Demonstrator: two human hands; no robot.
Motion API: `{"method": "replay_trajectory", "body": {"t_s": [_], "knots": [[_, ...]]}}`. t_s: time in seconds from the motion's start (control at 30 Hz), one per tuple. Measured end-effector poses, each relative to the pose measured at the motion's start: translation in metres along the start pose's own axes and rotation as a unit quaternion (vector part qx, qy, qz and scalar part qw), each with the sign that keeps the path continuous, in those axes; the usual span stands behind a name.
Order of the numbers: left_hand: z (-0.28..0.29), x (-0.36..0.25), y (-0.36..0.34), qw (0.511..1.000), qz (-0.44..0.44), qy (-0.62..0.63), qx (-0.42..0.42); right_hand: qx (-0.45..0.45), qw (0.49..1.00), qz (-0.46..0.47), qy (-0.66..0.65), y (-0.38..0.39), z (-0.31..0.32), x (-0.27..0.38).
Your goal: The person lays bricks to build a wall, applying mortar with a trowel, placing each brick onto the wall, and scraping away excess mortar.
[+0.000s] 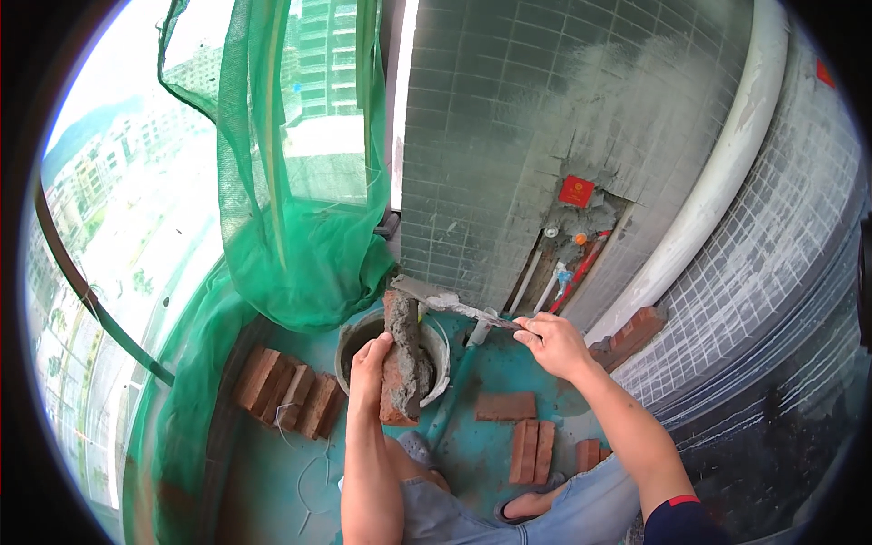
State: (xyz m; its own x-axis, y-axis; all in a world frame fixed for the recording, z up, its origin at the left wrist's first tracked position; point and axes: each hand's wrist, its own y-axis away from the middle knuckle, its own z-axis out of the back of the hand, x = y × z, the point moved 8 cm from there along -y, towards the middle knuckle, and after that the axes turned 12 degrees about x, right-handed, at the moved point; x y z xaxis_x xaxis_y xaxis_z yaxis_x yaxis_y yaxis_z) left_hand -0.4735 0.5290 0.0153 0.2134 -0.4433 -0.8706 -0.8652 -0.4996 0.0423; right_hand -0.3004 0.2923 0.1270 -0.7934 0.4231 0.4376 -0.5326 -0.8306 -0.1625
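Fingers [385,340] of the left hand [366,361], head view: gripping a brick [398,380] by its left side (the undersides of the fingers are hidden). Held brick: one, reddish, faced with grey mortar [411,350], lying lengthwise from near to far above the bucket [444,352]. Right hand [554,343]: fingers closed around the handle of a trowel [436,298]; blade extending left, smeared grey, at the brick's far end (touching or just apart, cannot tell). Bucket: one, round, standing on the teal floor [322,504], grey material inside. Left bricks [286,391]: a row set side by side, left of the bucket. Right bricks [531,451]: two side by side, a single one crosswise just beyond them, more to the right, partly hidden by the leg. Wall-side bricks [636,334]: at the foot of the right wall. Green netting [313,259]: hanging far left, its lower end bunched behind the bucket. Tiled wall [481,118]: far side, grey, with a recess containing a red pipe [581,274]. White pipe [727,173]: one, stout, right of the recess.
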Motion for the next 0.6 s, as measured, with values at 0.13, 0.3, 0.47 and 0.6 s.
{"method": "replay_trajectory", "body": {"t_s": [0.13,0.3,0.47,0.6], "knots": [[0.002,0.0,0.002,1.0,0.012,-0.001,-0.013,-0.004,0.999,-0.05,-0.004,0.0,-0.008,-0.012],[0.007,-0.003,-0.002,0.999,0.008,0.046,-0.015,0.021,0.985,-0.052,-0.163,0.02,-0.022,-0.005],[0.005,0.002,-0.008,0.993,-0.006,0.116,-0.014,0.033,0.985,0.029,-0.17,0.062,-0.05,0.026],[0.005,0.015,-0.011,0.984,0.01,0.172,-0.05,0.026,0.981,-0.027,-0.189,0.107,-0.07,0.03]]}}
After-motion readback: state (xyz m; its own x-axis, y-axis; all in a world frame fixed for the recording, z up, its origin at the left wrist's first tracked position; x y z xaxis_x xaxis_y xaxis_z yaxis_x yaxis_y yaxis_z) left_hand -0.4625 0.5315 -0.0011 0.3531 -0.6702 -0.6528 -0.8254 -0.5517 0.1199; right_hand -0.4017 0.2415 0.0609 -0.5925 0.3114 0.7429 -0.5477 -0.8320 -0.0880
